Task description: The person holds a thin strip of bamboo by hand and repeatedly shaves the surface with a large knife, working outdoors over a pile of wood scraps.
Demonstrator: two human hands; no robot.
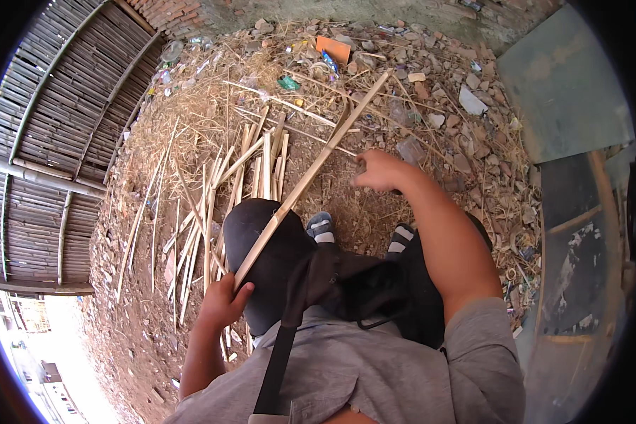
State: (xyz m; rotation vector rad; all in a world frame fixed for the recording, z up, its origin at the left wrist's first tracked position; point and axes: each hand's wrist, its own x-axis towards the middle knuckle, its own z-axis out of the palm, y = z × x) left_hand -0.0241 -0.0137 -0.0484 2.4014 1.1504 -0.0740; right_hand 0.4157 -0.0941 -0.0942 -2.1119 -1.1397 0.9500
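Observation:
A long, pale split bamboo strip (307,177) slants across my lap, with its far end up and to the right. My left hand (225,302) is closed round its near end, beside my left knee. To the right of the strip, my right hand (380,171) is held out over the ground with its fingers curled. What it holds, if anything, I cannot make out. A thin stick (297,131) ends close to its fingertips; whether they touch is unclear. Beyond my left knee lies a loose pile of split bamboo strips (212,191).
A bamboo-pole wall (78,92) stands at left. Dry straw (184,106), broken bricks and stones (431,92) and litter cover the far ground, with an orange piece (333,49) among them. Grey sheets and a dark panel (576,268) lean at right. My sandalled feet (321,227) are below.

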